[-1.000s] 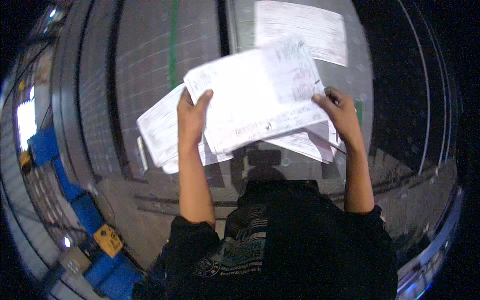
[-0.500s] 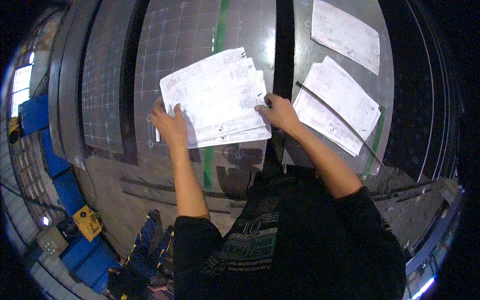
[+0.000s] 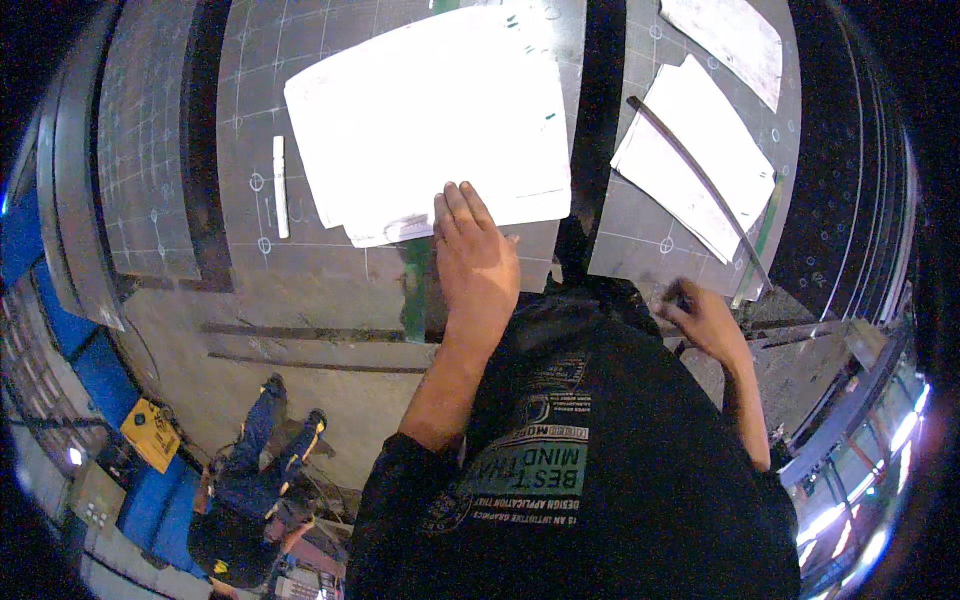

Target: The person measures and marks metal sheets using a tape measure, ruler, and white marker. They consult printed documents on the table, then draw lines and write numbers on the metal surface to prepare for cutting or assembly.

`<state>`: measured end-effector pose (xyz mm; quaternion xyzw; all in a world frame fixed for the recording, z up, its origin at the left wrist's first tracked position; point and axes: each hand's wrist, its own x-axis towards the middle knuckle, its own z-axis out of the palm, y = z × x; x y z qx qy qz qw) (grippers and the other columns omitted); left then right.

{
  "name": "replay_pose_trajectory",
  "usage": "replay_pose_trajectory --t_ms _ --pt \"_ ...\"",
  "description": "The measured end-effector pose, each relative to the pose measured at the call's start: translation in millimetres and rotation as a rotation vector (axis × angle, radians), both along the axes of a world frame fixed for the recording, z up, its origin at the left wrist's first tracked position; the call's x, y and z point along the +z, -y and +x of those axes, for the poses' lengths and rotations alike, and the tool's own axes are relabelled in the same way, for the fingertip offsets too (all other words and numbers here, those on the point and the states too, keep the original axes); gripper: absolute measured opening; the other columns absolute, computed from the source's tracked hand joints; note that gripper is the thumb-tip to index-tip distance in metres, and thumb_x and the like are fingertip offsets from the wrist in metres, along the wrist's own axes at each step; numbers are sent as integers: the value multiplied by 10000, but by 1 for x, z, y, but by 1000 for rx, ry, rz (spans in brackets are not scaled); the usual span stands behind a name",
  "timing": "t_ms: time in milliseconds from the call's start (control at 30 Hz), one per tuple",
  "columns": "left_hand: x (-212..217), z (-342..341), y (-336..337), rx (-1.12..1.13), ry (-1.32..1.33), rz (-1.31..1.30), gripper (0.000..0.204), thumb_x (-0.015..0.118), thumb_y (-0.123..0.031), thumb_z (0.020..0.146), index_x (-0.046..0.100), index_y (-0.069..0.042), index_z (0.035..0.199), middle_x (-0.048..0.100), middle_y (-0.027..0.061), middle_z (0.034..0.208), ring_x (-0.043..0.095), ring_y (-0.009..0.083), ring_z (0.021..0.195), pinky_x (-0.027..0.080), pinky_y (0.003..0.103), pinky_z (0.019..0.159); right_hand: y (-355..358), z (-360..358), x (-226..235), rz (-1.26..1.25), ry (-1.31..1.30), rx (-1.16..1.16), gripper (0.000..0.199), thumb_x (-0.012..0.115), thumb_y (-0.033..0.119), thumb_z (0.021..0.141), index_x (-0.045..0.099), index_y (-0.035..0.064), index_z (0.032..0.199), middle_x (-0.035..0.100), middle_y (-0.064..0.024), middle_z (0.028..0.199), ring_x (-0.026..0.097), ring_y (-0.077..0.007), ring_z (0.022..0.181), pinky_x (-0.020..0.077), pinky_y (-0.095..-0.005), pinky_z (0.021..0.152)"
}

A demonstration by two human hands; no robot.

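– Looking down on gray marked plates (image 3: 255,100) split by a dark strip (image 3: 600,100). Finding the paper stack (image 3: 430,120) where?

– Seeing it left of the strip; resting the left hand (image 3: 472,262) flat on it, with fingers pressed together.

– Noticing obstacles?

– Seeing a dark rod (image 3: 702,178) crossing a smaller pile (image 3: 720,140) right of the strip, and a white stick (image 3: 280,187) well left of it.

– Hanging the right hand (image 3: 705,318) right of the strip's near end, with fingers curling; failing to tell whether pinching anything.
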<state>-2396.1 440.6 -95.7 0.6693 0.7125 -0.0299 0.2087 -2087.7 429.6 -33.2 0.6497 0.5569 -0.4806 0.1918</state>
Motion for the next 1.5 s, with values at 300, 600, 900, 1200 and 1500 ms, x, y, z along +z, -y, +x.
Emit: replay_pose_trajectory --t_ms 300,600,900,1200,1500 --pt "5 12 -8 10 -110 -69 859 725 -339 816 306 145 1389 304 324 1443 318 436 1359 318 429 1130 192 187 -120 -126 70 -283 320 639 269 887 628 19 1086 693 -140 906 643 -269 804 491 -406 704" --pt "5 21 -37 6 -142 -181 805 671 -325 858 280 18 1472 416 306 1300 450 433 1198 471 468 953 201 168 -127 -199 -155 -617 302 611 170 906 611 20 1168 702 -93 970 647 -254 856 513 -395 748" --pt "0 30 -47 -59 -265 -106 897 778 -379 760 317 -170 1502 461 323 1191 557 427 1003 564 435 745 163 151 -124 -153 -182 -879 245 538 112 970 607 30 1190 679 -58 908 610 -143 634 501 -303 572" --pt "-3 25 -52 -129 -285 -151 944 814 -353 722 314 -191 1506 479 333 1150 609 439 939 588 402 663 214 182 -157 -89 -61 -698 199 562 172 960 633 46 1097 668 -48 843 586 -132 599 466 -288 520" --pt "8 29 -57 -111 -231 -210 922 809 -357 728 329 -155 1489 485 314 1149 601 456 997 584 450 731 222 175 -153 -174 -80 -895 227 561 203 957 648 3 1020 679 -85 784 618 -180 586 482 -346 484"
